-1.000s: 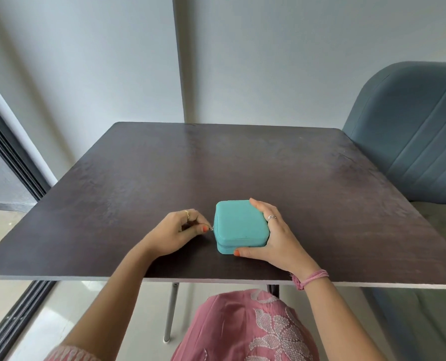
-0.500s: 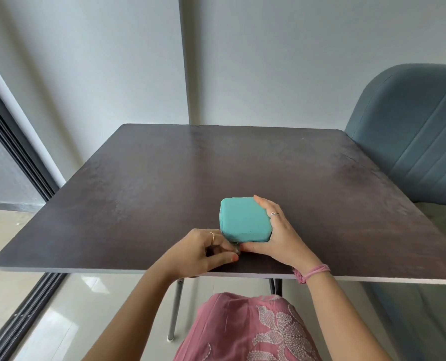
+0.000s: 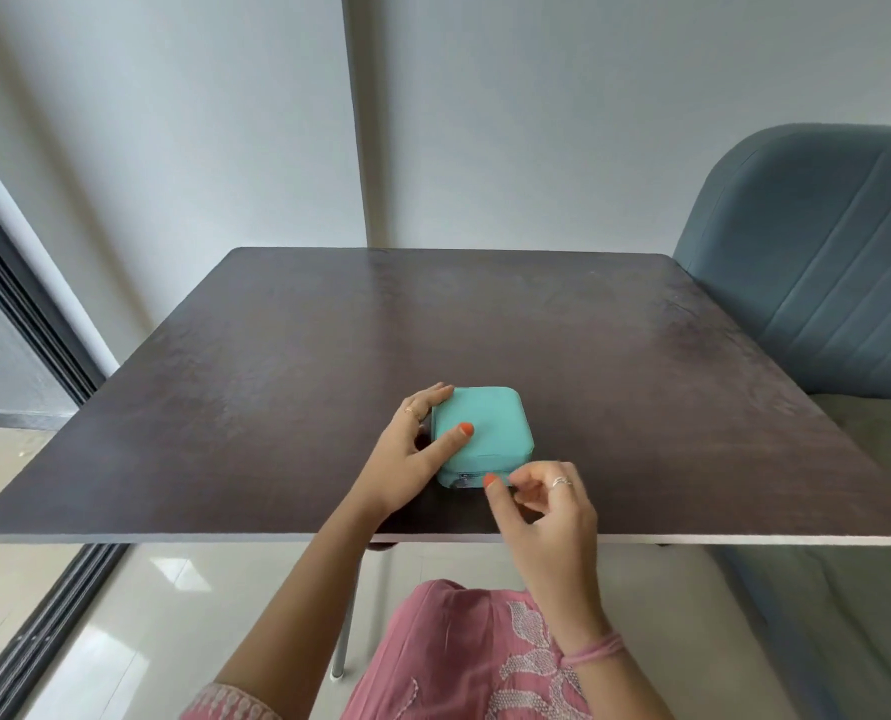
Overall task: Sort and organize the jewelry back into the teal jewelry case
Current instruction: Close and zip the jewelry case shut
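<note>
The small teal square jewelry case [image 3: 479,431] looked covered in a matt, faintly velvety fabric, with a zip seam running along its near edge. Under it, the dark brown tabletop [image 3: 614,366] had a dull laminate finish, mottled and lightly scuffed, and its front edge showed a pale raw strip. At the right of the frame, the grey-blue upholstered chair [image 3: 817,262] was soft matt cloth with stitched channels. The pink garment [image 3: 464,652] at the bottom was woven cloth with raised pale embroidery. The cream floor tiles [image 3: 136,615] at lower left were glossy, throwing back window light. The walls were smooth, matt paint.
</note>
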`<state>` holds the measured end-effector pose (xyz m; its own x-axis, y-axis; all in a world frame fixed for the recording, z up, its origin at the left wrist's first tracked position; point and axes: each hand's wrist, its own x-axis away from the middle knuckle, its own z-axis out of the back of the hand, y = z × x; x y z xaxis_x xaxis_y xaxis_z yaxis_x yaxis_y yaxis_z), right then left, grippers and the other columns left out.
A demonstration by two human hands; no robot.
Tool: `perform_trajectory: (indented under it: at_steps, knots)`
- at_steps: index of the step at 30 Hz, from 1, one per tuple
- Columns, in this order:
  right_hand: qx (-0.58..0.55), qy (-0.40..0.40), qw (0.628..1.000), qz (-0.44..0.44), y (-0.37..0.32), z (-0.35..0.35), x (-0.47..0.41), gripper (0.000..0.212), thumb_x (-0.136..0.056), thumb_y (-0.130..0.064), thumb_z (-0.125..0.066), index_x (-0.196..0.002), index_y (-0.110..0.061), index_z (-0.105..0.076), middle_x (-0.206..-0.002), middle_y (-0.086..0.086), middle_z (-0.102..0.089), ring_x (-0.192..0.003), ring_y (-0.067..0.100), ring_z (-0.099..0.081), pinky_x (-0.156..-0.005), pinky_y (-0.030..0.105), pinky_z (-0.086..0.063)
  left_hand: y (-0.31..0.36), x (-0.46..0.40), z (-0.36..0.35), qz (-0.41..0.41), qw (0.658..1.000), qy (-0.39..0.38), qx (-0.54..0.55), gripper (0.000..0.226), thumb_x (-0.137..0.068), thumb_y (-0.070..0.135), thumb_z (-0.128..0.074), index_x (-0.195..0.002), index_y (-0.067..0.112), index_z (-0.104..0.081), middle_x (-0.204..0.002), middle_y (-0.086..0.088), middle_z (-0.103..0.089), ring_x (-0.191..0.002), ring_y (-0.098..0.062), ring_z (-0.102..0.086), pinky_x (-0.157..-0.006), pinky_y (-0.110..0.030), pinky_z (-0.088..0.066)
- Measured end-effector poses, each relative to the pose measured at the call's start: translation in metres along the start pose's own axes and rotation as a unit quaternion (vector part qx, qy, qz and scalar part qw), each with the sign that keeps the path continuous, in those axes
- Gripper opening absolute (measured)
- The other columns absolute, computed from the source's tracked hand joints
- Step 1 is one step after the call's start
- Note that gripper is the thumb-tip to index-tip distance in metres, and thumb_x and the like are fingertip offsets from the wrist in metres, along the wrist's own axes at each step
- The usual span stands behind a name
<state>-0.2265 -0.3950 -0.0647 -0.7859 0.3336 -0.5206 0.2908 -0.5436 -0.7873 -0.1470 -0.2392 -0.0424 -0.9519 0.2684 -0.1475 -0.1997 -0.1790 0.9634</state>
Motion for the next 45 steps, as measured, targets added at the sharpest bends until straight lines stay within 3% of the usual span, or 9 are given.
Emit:
perform_trajectory:
  at_steps: [7, 12, 16, 20, 26, 31, 36, 39, 45]
  knots:
    - [0.170, -0.048, 0.984, 0.037, -0.007, -0.022, 0.008, 0.023, -0.072, -0.044, -0.077, -0.077, -0.023, -0.071, -0.073, -0.008, -0.061, -0.065, 0.017, -0.061, -0.061, 0.035, -0.051, -0.002, 0.000, -0.001, -0.003, 1.000, 0.017, -0.002, 0.042, -0.080, 0.049, -0.063, -0.120, 0.050, -0.050, -0.138, 0.021, -0.045, -0.124, -0.004, -0.049, -0.107, -0.036, -0.041]
    - [0.226, -0.032, 0.973, 0.023, -0.014, -0.027, 0.004, 0.017, -0.071, -0.034, -0.080, -0.067, -0.025, -0.067, -0.067, -0.008, -0.058, -0.062, 0.019, -0.061, -0.057, 0.033, -0.043, -0.004, -0.001, -0.001, 0.006, 1.000, 0.018, -0.023, 0.049, -0.081, 0.053, -0.059, -0.128, 0.049, -0.047, -0.144, 0.022, -0.040, -0.131, 0.000, -0.041, -0.113, -0.035, -0.034]
    - [0.191, -0.055, 0.980, 0.020, -0.014, -0.021, 0.003, 0.016, -0.079, -0.027, -0.075, -0.067, -0.023, -0.065, -0.069, -0.008, -0.057, -0.058, 0.015, -0.059, -0.056, 0.030, -0.043, -0.005, 0.000, 0.000, 0.018, 1.000, 0.010, -0.018, 0.056, -0.082, 0.053, -0.061, -0.134, 0.046, -0.044, -0.147, 0.022, -0.037, -0.133, -0.001, -0.038, -0.114, -0.037, -0.033]
    - [0.168, -0.073, 0.983, -0.016, -0.008, 0.002, -0.007, 0.017, -0.084, -0.026, -0.070, -0.068, -0.021, -0.065, -0.073, -0.009, -0.056, -0.057, 0.009, -0.055, -0.051, 0.013, -0.036, -0.005, 0.000, 0.000, 0.026, 0.999, 0.006, -0.029, 0.062, -0.083, 0.054, -0.063, -0.139, 0.043, -0.040, -0.149, 0.020, -0.035, -0.134, -0.004, -0.038, -0.114, -0.038, -0.032]
    - [0.164, -0.105, 0.978, -0.074, 0.010, 0.035, -0.029, 0.014, -0.087, -0.025, -0.067, -0.074, -0.021, -0.063, -0.073, -0.007, -0.062, -0.065, 0.003, -0.056, -0.056, 0.012, -0.039, -0.001, 0.001, 0.000, 0.032, 0.998, 0.006, -0.054, 0.062, -0.088, 0.045, -0.060, -0.144, 0.035, -0.036, -0.151, 0.019, -0.031, -0.137, -0.003, -0.033, -0.116, -0.037, -0.028]
    - [0.118, -0.133, 0.976, -0.125, 0.019, 0.036, -0.054, 0.010, -0.089, -0.020, -0.064, -0.079, -0.019, -0.065, -0.068, -0.008, -0.066, -0.063, 0.015, -0.065, -0.065, 0.039, -0.057, 0.001, 0.001, 0.001, 0.035, 0.998, 0.000, -0.052, 0.062, -0.087, 0.045, -0.060, -0.143, 0.037, -0.035, -0.151, 0.021, -0.030, -0.137, -0.003, -0.033, -0.116, -0.036, -0.028]
    - [0.114, -0.176, 0.972, -0.106, 0.027, 0.020, -0.101, 0.009, -0.089, -0.019, -0.064, -0.081, -0.019, -0.069, -0.067, -0.008, -0.070, -0.064, 0.002, -0.064, -0.065, 0.019, -0.050, 0.002, 0.002, 0.002, 0.038, 0.998, -0.003, -0.053, 0.066, -0.083, 0.051, -0.061, -0.143, 0.037, -0.036, -0.150, 0.023, -0.030, -0.137, 0.000, -0.032, -0.117, -0.035, -0.027]
    - [0.093, -0.234, 0.960, -0.125, 0.033, 0.008, -0.128, 0.006, -0.087, -0.019, -0.066, -0.083, -0.019, -0.071, -0.068, -0.006, -0.072, -0.067, 0.001, -0.067, -0.073, 0.022, -0.050, 0.005, 0.003, 0.001, 0.043, 0.997, -0.004, -0.057, 0.071, -0.079, 0.056, -0.058, -0.144, 0.038, -0.035, -0.151, 0.022, -0.029, -0.137, 0.000, -0.030, -0.117, -0.035, -0.027]
    - [0.092, -0.341, 0.927, -0.128, 0.023, -0.004, -0.158, 0.009, -0.088, -0.012, -0.065, -0.087, -0.017, -0.072, -0.080, 0.002, -0.074, -0.064, 0.003, -0.064, -0.058, 0.010, -0.043, 0.009, 0.003, 0.002, 0.047, 0.996, -0.017, -0.074, 0.065, -0.088, 0.046, -0.056, -0.146, 0.036, -0.030, -0.153, 0.021, -0.024, -0.138, -0.003, -0.027, -0.117, -0.033, -0.025]
